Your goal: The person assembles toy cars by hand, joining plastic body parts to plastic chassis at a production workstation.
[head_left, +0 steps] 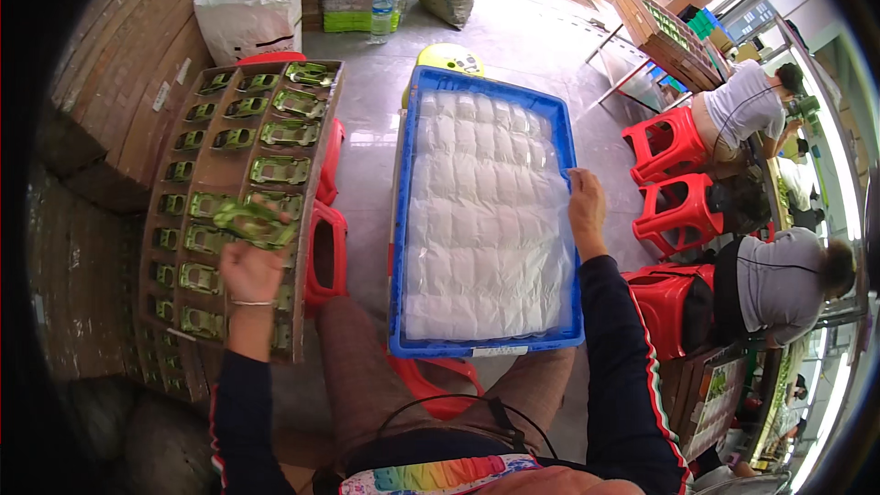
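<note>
My left hand [252, 270] is closed around a green toy car body shell [255, 223], a little blurred, above a brown tray [203, 185]. Rows of similar green shells [279, 170] lie in that tray, split by long dividers. In front of me a blue plastic crate [396, 312] holds a white, quilted air-cushion sheet [486, 220] that covers its inside. At the crate's right side my right hand [587, 204] has its fingers closed on the rim. Whether it also pinches the sheet's edge is hidden.
Red stools [327, 252] stand beside and under the tray and crate. Stacked brown boards [110, 101] fill the left. A white sack [249, 18], a water bottle [380, 14] and a yellow stool [449, 59] are beyond. Two people [747, 110] sit at benches on the right.
</note>
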The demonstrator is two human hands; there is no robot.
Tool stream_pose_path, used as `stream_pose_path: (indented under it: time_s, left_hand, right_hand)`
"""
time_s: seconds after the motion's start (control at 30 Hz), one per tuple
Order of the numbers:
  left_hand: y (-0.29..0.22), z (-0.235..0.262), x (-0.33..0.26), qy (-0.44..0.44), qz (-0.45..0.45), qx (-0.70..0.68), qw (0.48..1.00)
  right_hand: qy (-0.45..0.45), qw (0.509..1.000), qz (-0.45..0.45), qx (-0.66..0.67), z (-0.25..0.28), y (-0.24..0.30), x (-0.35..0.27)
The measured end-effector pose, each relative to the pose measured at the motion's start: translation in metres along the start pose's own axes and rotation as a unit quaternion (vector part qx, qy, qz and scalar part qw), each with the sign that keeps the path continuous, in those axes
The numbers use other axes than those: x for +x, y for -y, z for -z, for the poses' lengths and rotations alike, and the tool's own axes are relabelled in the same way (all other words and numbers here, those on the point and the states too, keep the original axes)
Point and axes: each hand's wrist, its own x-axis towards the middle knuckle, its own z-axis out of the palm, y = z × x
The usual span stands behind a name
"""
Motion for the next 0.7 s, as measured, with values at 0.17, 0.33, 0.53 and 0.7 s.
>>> stream_pose_path:
  time_s: [0.17,0.33,0.53,0.7]
  left_hand:
    - [0.080,-0.036,-0.017,0.055,0.076,-0.028,0.995]
    - [0.138,-0.077,-0.030,-0.006,0.197,-0.011,0.980]
    - [0.166,-0.092,-0.071,-0.038,0.239,0.034,0.970]
    - [0.188,-0.102,-0.100,-0.103,0.269,0.071,0.955]
  right_hand:
    - [0.216,0.846,-0.281,0.399,0.036,0.059,-0.032]
    - [0.368,0.840,-0.104,0.385,0.083,0.109,-0.070]
    - [0.389,0.832,-0.036,0.393,0.132,0.146,-0.104]
    - [0.292,0.870,0.178,0.354,0.133,0.152,-0.134]
